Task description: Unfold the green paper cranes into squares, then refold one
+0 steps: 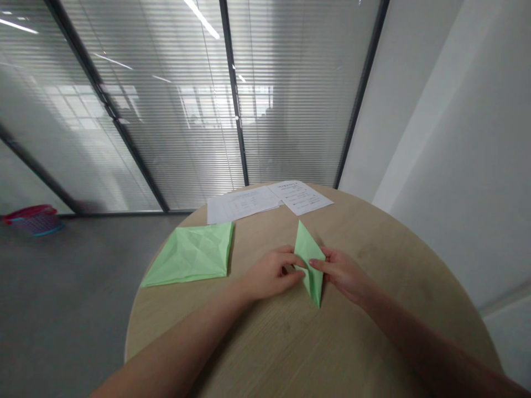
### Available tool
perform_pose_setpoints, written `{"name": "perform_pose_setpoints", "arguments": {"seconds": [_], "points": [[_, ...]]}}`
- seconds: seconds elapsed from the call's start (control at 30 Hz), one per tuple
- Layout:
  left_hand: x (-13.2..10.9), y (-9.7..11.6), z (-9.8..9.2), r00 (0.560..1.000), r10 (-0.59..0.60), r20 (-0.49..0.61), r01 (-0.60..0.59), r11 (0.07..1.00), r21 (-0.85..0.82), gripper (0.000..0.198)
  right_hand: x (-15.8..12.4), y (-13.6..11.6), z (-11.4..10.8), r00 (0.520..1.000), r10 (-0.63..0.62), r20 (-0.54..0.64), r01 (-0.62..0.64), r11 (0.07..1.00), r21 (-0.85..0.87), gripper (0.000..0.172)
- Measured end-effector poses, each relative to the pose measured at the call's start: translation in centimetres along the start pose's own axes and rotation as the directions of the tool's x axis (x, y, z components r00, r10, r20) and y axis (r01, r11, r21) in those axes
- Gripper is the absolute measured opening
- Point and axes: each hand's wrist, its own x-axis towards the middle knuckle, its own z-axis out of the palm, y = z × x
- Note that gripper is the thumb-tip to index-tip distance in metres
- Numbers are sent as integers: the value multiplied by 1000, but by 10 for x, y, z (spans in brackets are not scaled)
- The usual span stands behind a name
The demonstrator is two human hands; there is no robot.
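Note:
A piece of folded light-green paper (307,243), shaped like a narrow diamond, is held between both hands above the round wooden table. My left hand (279,271) grips its left edge, with the thumb and fingers closed on a fold near the middle. From the right, my right hand (340,272) pinches the paper, its thumb on the front and the other fingers behind. The lower part of the paper shows an open crease. A stack of creased green paper sheets (199,251) lies on the table to the left of my left hand.
Printed white sheets (244,203) lie at the table's far edge, with another printed page (299,196) beside them. The round table (265,342) has a curved edge. A red and blue basket (35,220) stands on the floor at left. Glass partitions with blinds rise behind.

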Motion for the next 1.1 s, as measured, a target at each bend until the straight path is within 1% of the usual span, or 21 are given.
{"name": "perform_pose_setpoints", "arguments": {"seconds": [0.03,0.1,0.17,0.2,0.3,0.37,0.47,0.67,0.83,0.97,1.03,1.1], "points": [[1,-2,3,999,-19,-26,19,1000,-5,16,0,0,1,1000,1,1,-1,1000,0,52],[2,-6,10,992,-94,-90,91,995,-37,14,-2,0,3,1000,2,5,-2,1000,6,52],[2,-11,17,970,-180,-161,168,982,-89,14,-3,-1,5,1000,5,-1,-5,1000,1,52],[2,-14,20,957,-214,-195,194,974,-119,19,-3,-1,6,1000,6,-6,-6,1000,-4,54],[2,-19,26,927,-267,-265,215,954,-207,32,-4,-1,9,1000,-1,-25,1,1000,-23,58],[2,-20,27,915,-283,-288,214,945,-248,35,-5,-2,11,1000,-11,-19,10,999,-34,58],[3,-18,27,902,-303,-309,224,938,-265,39,-6,-3,13,1000,-19,-3,19,999,-46,57],[4,-16,27,871,-335,-359,242,929,-279,55,-7,-4,16,999,-36,-18,35,997,-66,59],[3,-16,29,874,-319,-367,239,939,-248,53,-6,0,12,999,-27,-23,23,987,-161,52],[3,-14,30,875,-312,-369,232,941,-245,52,-5,2,12,1000,-21,-22,17,987,-162,49],[3,-13,31,872,-329,-363,225,927,-301,52,-5,2,13,999,-5,-46,-2,989,-149,50],[4,-14,33,864,-376,-336,220,881,-418,52,-4,1,13,997,4,-81,-14,993,-117,52]]}}
